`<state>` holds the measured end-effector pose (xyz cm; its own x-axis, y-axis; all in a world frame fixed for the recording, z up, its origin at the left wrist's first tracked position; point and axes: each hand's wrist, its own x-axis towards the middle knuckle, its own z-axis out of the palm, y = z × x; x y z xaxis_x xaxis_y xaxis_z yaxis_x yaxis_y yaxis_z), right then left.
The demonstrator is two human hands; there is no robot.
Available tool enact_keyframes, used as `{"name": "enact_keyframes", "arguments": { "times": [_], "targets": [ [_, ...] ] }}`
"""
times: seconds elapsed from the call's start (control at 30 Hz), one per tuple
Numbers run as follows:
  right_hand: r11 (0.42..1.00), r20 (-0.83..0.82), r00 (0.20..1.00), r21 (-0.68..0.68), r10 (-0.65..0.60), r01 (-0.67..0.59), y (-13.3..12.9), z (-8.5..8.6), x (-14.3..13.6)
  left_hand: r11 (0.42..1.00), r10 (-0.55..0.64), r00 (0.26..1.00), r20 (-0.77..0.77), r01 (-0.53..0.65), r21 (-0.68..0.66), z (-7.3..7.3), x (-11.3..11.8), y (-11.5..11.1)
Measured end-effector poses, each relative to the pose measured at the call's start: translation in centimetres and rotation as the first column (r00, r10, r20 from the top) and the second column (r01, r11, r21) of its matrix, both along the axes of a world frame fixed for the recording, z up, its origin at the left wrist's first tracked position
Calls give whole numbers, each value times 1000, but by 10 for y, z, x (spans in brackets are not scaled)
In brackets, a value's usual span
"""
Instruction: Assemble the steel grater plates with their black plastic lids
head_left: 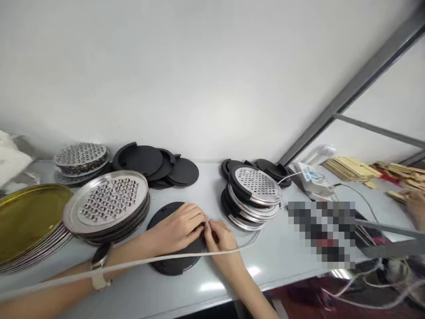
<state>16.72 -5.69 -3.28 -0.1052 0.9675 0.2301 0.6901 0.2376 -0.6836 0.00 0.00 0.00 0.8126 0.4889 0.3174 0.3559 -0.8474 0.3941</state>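
A round black plastic disc [175, 265] with a raised rim lies on the table in front of me. Across its top reaches my left hand [181, 225], fingers and thumb bent together at the right edge. My right hand [222, 239] meets it there, thumb and fingers pinched tip to tip with the left. Whatever is between the fingertips is too small or hidden to name. To the right stands a stack of round metal graters [259, 184] set in black holders. A larger pile of metal grater discs [108, 199] is on the left.
Gold round plates [33, 212] are stacked at far left. Black holders [142, 159] and more graters [80, 155] sit along the wall. A white cable [149, 260] crosses before my arms. Beyond the metal frame [352, 79] are wooden pieces [350, 168] and another person's hand [415, 204].
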Motion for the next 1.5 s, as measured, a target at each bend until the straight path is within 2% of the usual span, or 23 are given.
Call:
{"name": "enact_keyframes", "arguments": {
  "times": [0.2,0.47,0.7,0.9,1.17,1.5],
  "targets": [
    [999,25,1000,52,-8,6,-1,-1,-1,1000,7,1000,-26,-6,13,-1,0,-1],
    [989,118,993,146,-20,3,5,-11,0,999,23,999,-36,-22,23,5,-2,-3],
    [971,148,989,237,-25,-11,6,-12,-1,999,26,999,-30,-25,40,7,-2,-5],
    [970,154,988,242,-25,-13,6,-10,-2,997,30,999,-23,-29,66,4,-1,-4],
    [977,129,991,215,-25,-3,8,-11,-3,993,47,999,-24,-44,112,6,-2,-6],
    [970,166,986,243,-29,-13,8,-10,-2,991,85,996,-5,-84,104,2,-2,-6]
  ]
}}
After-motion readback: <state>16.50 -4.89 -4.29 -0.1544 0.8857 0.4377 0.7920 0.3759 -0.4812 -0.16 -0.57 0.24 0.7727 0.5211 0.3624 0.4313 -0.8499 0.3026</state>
